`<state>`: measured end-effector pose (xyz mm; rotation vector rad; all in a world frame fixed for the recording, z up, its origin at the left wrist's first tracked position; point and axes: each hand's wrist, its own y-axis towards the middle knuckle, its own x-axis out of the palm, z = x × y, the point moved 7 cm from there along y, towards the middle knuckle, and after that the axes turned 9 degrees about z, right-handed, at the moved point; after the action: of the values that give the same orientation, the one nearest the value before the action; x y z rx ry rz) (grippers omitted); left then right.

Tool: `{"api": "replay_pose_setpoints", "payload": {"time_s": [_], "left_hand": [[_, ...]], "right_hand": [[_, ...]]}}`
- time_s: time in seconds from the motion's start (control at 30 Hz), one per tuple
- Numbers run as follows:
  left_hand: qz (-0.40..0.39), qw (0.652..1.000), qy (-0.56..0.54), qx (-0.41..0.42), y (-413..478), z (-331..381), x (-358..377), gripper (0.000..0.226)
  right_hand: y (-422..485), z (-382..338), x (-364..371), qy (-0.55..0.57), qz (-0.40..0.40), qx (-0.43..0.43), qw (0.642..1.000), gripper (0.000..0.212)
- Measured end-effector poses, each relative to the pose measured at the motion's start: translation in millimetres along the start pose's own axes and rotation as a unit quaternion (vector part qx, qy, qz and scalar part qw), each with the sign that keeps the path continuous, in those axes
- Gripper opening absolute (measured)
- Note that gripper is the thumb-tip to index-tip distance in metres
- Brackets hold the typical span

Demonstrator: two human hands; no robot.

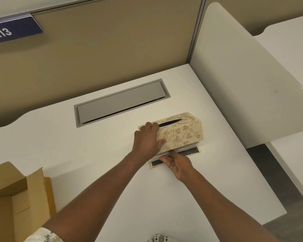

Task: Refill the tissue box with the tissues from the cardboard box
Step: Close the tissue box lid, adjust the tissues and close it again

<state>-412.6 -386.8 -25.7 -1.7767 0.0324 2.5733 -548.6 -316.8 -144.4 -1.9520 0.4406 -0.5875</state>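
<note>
Currently the tissue box (180, 133), floral-patterned with an oval slot on top, sits on the white desk (112, 163) at 4 o'clock from the grey cable hatch (121, 102). Left hand (147, 138) grasps the box's left end, fingers over the top edge, thumb on the front face. Right hand (177, 163), fingers extended and unclenched, touches the dark-lined base panel (191, 151) beneath the box. Cardboard box (16, 203) stands open at 8 o'clock, well apart.
</note>
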Motion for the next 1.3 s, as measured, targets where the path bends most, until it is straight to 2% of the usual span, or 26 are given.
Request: {"api": "replay_pose_setpoints", "payload": {"time_s": [0.37,0.5,0.9,1.3], "left_hand": [[-0.027,0.998,0.049,0.033,-13,7,7,0.068],[-0.025,0.997,0.058,0.039,-19,9,9,0.061],[-0.014,0.995,0.076,0.061,-39,18,17,0.053],[-0.024,0.99,0.113,0.086,-52,27,27,0.045]], "right_hand": [[2,3,-5,0.023,-0.035,-0.002,0.999,0.021],[1,4,-12,0.021,-0.046,-0.006,0.999,0.02],[2,-2,-41,0.009,0.011,-0.02,1.0,0.016],[2,-4,-40,-0.001,0.038,-0.031,0.999,0.023]]}}
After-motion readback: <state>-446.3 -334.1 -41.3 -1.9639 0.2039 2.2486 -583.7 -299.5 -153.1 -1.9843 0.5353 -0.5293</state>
